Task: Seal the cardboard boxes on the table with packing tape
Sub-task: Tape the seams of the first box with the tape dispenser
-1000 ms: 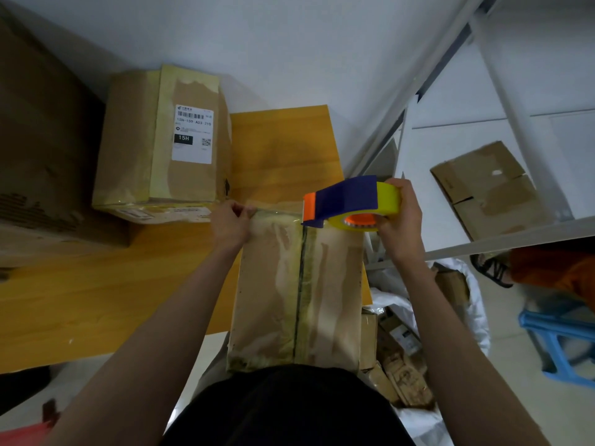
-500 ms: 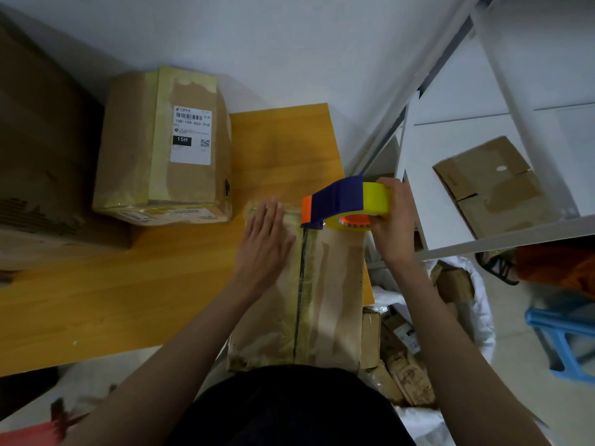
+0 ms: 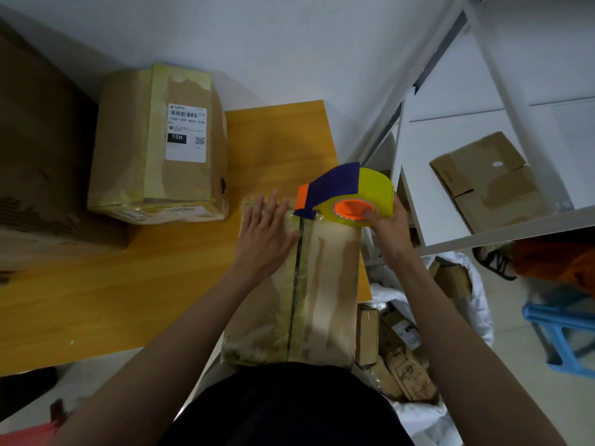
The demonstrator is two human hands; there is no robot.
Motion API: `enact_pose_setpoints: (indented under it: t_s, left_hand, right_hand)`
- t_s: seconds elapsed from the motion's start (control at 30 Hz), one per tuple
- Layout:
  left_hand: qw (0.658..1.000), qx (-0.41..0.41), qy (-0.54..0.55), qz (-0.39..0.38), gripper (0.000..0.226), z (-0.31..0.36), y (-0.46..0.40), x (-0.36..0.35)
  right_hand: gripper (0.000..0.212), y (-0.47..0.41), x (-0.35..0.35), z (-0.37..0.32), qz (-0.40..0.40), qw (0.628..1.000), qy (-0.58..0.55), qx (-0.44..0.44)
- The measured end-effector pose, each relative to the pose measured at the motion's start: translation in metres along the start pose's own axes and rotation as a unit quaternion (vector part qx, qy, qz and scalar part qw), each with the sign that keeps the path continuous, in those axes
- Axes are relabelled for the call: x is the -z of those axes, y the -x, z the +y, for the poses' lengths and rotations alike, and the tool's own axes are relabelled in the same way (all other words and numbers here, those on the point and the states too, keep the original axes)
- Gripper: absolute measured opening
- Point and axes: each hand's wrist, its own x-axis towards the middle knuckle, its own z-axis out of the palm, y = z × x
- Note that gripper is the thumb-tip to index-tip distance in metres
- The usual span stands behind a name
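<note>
A brown cardboard box [image 3: 325,284] lies lengthwise at the near right corner of the yellow wooden table [image 3: 128,284], its dark centre seam running toward me. My left hand [image 3: 267,235] lies flat with straight fingers on the box's far left top. My right hand [image 3: 386,223] grips a tape dispenser [image 3: 341,193] with a yellow roll, orange core and blue-and-orange cutter. The cutter end sits at the far end of the seam. A second taped box [image 3: 157,146] with a white shipping label stands at the table's back.
A big brown carton [image 3: 35,162] fills the left edge. A white metal shelf [image 3: 450,149] on the right holds flattened cardboard [image 3: 489,181]. Below it a white bag [image 3: 418,333] holds cardboard scraps. A blue stool [image 3: 566,336] stands at the far right.
My left hand left the box's far edge, opened and now presses flat on the top. The dispenser has tilted so its orange core faces me.
</note>
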Motion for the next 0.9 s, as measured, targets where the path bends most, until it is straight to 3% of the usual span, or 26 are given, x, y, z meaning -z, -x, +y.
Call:
enact_pose_setpoints:
  t_s: [0.17,0.43,0.6,0.9]
  left_hand:
    - [0.999,-0.021,0.001,-0.027,0.088,-0.007,-0.016,0.008]
    - [0.988,-0.116,-0.065,-0.081,0.094,-0.023,-0.032,0.019]
    - [0.967,-0.188,-0.169,-0.040,0.098,-0.021,-0.020,0.015]
    - [0.978,-0.120,-0.138,-0.099,0.120,-0.009,-0.021,0.021]
  right_hand:
    - [0.064,0.004,-0.001,0.002,-0.032,0.997,-0.058,-0.037]
    - [0.063,0.055,-0.005,0.023,0.005,0.992,-0.111,-0.052]
    - [0.057,0.089,-0.005,0.040,0.021,0.996,-0.086,-0.028]
    - [0.052,0.103,0.004,0.034,0.098,0.994,-0.041,0.030]
